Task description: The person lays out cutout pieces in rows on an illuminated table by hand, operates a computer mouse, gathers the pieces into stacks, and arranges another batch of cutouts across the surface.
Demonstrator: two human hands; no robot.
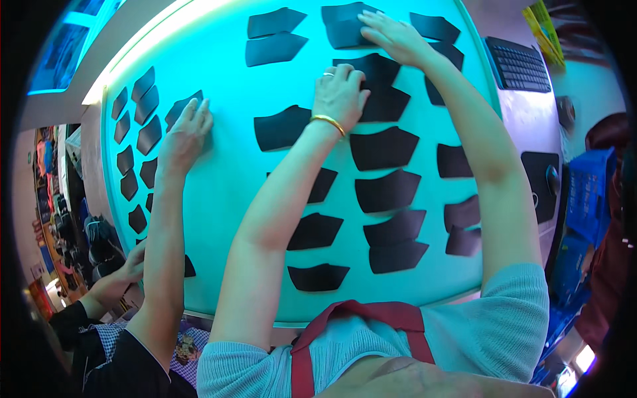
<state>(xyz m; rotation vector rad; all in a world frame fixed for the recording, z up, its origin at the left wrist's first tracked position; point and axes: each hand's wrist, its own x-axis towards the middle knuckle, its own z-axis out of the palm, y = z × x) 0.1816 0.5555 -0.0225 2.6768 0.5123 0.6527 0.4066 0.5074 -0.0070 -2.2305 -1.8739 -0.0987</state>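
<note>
My left hand (338, 93), with a ring and a gold bangle, rests at the left edge of a dark flat cut piece (381, 69). Its fingers are bent, the thumb stands apart, and nothing shows gripped; the fingertips are partly hidden. Farther off to the right, my right hand (395, 38) lies with fingers stretched over the right end of another dark cut piece (348, 33). That piece overlaps a similar one. Below my left hand, a column of dark cut pieces (388, 189) lies on the glowing turquoise table (225, 199).
A co-worker's hand (189, 129) touches a dark piece (180, 107) at the left, with smaller pieces (147, 106) beyond it. A keyboard (519, 64) and a mouse (552, 178) on a dark pad lie right of the table. Blue crates (587, 192) stand at far right.
</note>
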